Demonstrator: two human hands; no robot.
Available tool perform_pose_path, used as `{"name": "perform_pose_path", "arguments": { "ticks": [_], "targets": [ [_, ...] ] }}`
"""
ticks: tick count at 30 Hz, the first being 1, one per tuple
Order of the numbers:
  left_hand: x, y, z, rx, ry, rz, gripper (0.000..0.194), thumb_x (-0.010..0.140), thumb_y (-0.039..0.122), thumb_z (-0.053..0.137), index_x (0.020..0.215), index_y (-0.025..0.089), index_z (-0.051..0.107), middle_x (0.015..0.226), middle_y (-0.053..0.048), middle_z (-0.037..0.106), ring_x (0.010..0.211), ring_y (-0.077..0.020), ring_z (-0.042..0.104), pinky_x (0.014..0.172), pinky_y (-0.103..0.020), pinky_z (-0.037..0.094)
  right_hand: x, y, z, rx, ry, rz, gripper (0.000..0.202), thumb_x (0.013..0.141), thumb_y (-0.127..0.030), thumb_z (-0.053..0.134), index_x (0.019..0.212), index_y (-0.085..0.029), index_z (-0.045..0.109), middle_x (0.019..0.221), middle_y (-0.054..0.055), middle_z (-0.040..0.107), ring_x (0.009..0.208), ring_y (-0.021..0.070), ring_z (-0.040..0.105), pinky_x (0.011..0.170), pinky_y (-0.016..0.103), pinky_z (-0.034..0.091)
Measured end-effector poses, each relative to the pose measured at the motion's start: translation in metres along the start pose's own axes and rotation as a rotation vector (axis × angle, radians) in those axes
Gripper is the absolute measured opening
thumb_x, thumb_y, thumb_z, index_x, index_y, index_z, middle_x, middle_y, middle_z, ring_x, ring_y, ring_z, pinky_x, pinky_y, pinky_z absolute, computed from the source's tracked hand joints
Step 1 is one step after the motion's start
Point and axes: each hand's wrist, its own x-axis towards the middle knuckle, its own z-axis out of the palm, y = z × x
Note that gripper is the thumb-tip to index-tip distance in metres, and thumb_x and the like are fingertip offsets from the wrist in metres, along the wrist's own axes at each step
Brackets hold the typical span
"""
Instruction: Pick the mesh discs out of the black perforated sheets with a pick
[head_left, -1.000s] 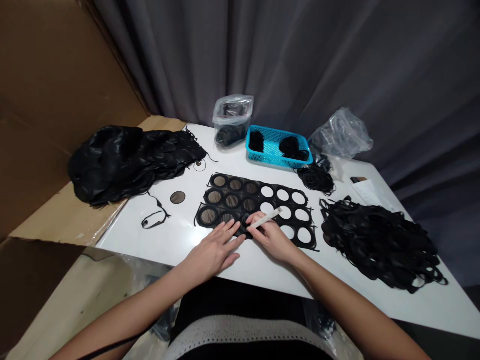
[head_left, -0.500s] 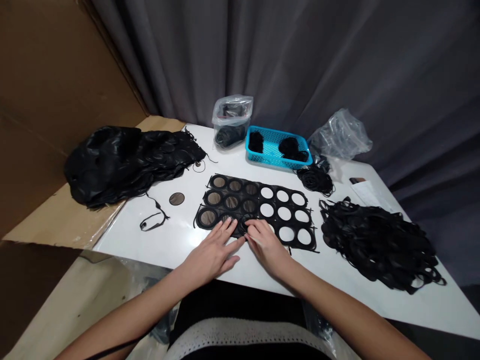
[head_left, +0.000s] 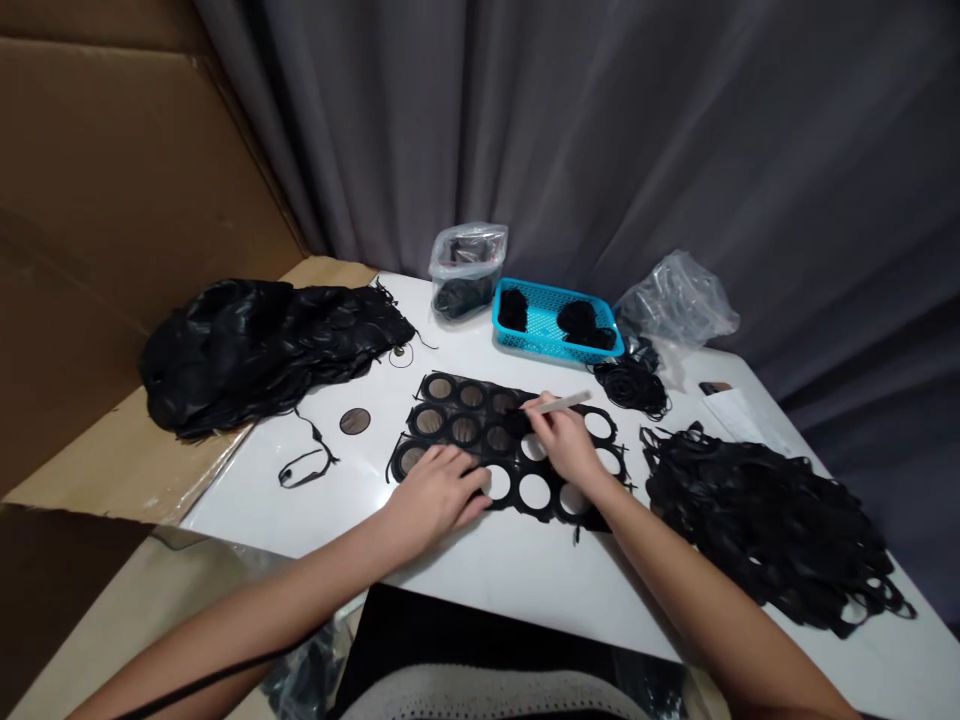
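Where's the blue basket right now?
In the head view, the blue basket sits at the far side of the table, just right of the clear tub and left of the crumpled plastic bag.

No readable text, label, brand, number or sign.
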Motion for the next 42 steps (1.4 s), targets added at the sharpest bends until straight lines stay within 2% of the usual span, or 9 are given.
{"name": "perform_pose_path", "arguments": {
  "ticks": [3, 6, 9, 20, 27, 37, 42],
  "targets": [
    [0.018, -0.018, 0.009, 0.014, 0.056, 0.036, 0.034, 0.097, 0.033, 0.058, 0.128, 0.018, 0.061, 0.144, -0.018, 0.052, 0.136, -0.0333, 0.047, 0.110, -0.052, 0.039, -0.001, -0.001, 0.023, 0.023, -0.165, -0.132, 0.018, 0.098, -0.031, 0.043, 0.092, -0.022, 0.058, 0.094, 0.006, 0.065, 0.092, 0.0222, 0.062, 0.086, 0.035, 0.046],
    [0.018, -0.032, 0.022, -0.008, 0.026, 0.068, 0.047, 0.097, 0.035, 0.059, 0.141, 0.022, 0.052, 0.155, -0.017, 0.040, 0.146, -0.0351, 0.034, 0.116, -0.056, 0.032, -0.004, 0.000, 0.031, 0.066, -0.243, -0.107, 0.013, 0.097, -0.027, 0.047, 0.092, -0.022, 0.057, 0.101, 0.007, 0.063, 0.098, 0.0216, 0.061, 0.088, 0.036, 0.047],
    [0.011, -0.035, 0.028, -0.036, 0.006, 0.070, 0.049, 0.098, 0.038, 0.058, 0.144, 0.025, 0.049, 0.160, -0.015, 0.032, 0.149, -0.0349, 0.028, 0.117, -0.056, 0.030, -0.006, 0.002, 0.029, 0.108, -0.265, -0.076, 0.011, 0.096, -0.027, 0.049, 0.090, -0.021, 0.055, 0.105, 0.007, 0.061, 0.101, 0.0217, 0.059, 0.091, 0.038, 0.046],
    [0.011, -0.034, 0.027, -0.036, -0.040, 0.059, 0.052, 0.095, 0.036, 0.062, 0.145, 0.026, 0.049, 0.162, -0.016, 0.027, 0.148, -0.0388, 0.027, 0.116, -0.058, 0.031, -0.004, -0.001, 0.027, 0.131, -0.304, -0.063, 0.015, 0.096, -0.025, 0.049, 0.081, -0.021, 0.049, 0.107, 0.008, 0.059, 0.103, 0.0216, 0.057, 0.095, 0.039, 0.044],
    [0.010, -0.035, 0.028, -0.057, -0.025, 0.058, 0.052, 0.096, 0.036, 0.062, 0.145, 0.026, 0.048, 0.163, -0.016, 0.026, 0.149, -0.0382, 0.025, 0.117, -0.058, 0.029, -0.004, -0.003, 0.025, 0.145, -0.307, -0.046, 0.017, 0.095, -0.024, 0.049, 0.079, -0.022, 0.047, 0.107, 0.008, 0.058, 0.104, 0.0213, 0.057, 0.095, 0.038, 0.044],
    [0.009, -0.036, 0.029, -0.052, -0.015, 0.059, 0.051, 0.096, 0.036, 0.060, 0.145, 0.027, 0.048, 0.164, -0.012, 0.024, 0.150, -0.0362, 0.024, 0.118, -0.058, 0.029, -0.005, -0.001, 0.028, 0.105, -0.292, -0.082, 0.017, 0.096, -0.023, 0.048, 0.080, -0.022, 0.048, 0.108, 0.008, 0.058, 0.106, 0.0221, 0.057, 0.096, 0.040, 0.045],
    [0.009, -0.035, 0.029, -0.053, -0.026, 0.059, 0.052, 0.096, 0.034, 0.061, 0.145, 0.026, 0.048, 0.164, -0.014, 0.022, 0.150, -0.0372, 0.023, 0.117, -0.059, 0.029, -0.014, -0.007, 0.032, -0.020, -0.250, -0.140, 0.011, 0.098, -0.022, 0.046, 0.090, -0.022, 0.054, 0.110, 0.011, 0.057, 0.106, 0.0252, 0.056, 0.095, 0.046, 0.047]
  ]
}}
